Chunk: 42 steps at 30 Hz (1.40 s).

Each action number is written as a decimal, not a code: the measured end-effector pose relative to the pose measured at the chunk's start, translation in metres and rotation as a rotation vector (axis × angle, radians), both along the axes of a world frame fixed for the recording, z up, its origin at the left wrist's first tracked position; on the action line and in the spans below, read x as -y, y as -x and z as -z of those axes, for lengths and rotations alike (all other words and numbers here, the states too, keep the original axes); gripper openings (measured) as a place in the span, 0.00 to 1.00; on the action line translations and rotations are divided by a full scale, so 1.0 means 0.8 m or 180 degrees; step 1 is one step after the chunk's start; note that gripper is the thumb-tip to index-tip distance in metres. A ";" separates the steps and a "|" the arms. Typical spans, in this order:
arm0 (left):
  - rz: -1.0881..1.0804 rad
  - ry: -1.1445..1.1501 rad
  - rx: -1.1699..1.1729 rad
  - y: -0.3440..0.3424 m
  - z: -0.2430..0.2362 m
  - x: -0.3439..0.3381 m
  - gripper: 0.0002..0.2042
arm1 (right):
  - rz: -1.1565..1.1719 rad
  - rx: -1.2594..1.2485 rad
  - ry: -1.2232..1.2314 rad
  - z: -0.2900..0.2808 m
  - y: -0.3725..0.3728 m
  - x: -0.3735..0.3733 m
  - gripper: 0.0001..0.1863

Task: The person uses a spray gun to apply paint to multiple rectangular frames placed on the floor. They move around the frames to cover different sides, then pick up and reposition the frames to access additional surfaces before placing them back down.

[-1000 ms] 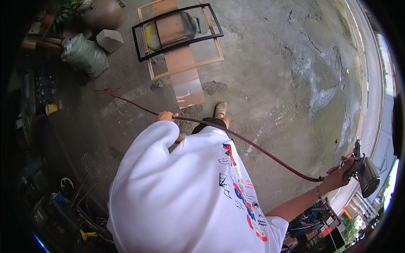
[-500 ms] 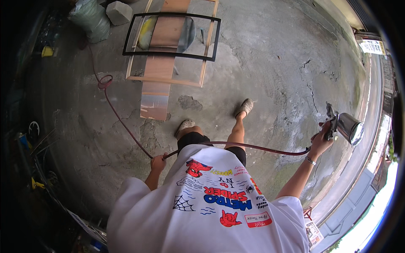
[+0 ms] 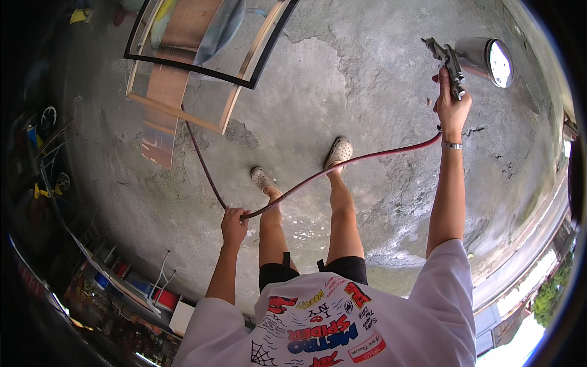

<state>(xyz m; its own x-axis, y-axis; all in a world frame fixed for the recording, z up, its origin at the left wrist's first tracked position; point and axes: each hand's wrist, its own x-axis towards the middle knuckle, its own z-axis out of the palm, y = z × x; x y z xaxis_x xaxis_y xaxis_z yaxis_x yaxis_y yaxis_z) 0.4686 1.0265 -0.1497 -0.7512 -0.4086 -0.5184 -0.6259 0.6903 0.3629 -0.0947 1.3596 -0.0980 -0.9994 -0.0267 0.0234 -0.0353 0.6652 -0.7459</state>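
Observation:
My right hand (image 3: 452, 110), stretched out to the far right, is closed around the handle of a spray gun (image 3: 451, 67). A shiny metal cup (image 3: 480, 58) is fixed to the gun's right side. From the handle's base a dark red air hose (image 3: 342, 165) sags across in front of my legs. My left hand (image 3: 235, 226) grips this hose near the middle, low and to the left. Past that hand the hose runs up and out of sight behind a wooden frame (image 3: 177, 113) at the far left. A black-edged rectangular frame (image 3: 244, 82) lies over the wooden one.
A long brown board (image 3: 160, 131) runs beneath the frames, with a rounded grey panel (image 3: 223, 30) beside it. Cluttered shelving with a red container (image 3: 166, 298) stands at the lower left. The concrete floor (image 3: 385, 92) is cracked and patchy.
My right hand has carried the spray gun up and farther away. My left hand, still on the hose, has moved slightly up. The view has turned, so the frames appear farther left and higher.

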 end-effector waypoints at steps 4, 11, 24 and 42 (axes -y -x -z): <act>0.0123 -0.0471 0.0054 0.120 -0.031 -0.045 0.14 | -0.0220 -0.0075 0.0317 0.029 0.078 0.029 0.25; -0.0250 -0.0224 -0.0332 0.123 -0.016 -0.052 0.23 | -0.0583 0.0160 0.0549 0.101 0.103 0.080 0.26; -0.0178 0.0457 -0.0097 0.059 -0.080 0.031 0.28 | -0.2465 0.1785 0.1017 0.038 -0.147 0.072 0.12; -0.0850 0.0212 -0.0648 0.129 -0.078 -0.031 0.24 | -0.1137 0.0518 0.0766 0.129 0.091 0.170 0.23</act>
<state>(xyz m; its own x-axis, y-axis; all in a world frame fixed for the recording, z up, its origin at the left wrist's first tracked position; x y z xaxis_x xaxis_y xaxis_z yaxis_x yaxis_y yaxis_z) 0.3650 1.0513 -0.0874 -0.6985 -0.6327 -0.3342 -0.7070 0.5383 0.4586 -0.1672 1.2239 -0.2013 -0.9196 -0.3834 -0.0853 -0.1006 0.4398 -0.8924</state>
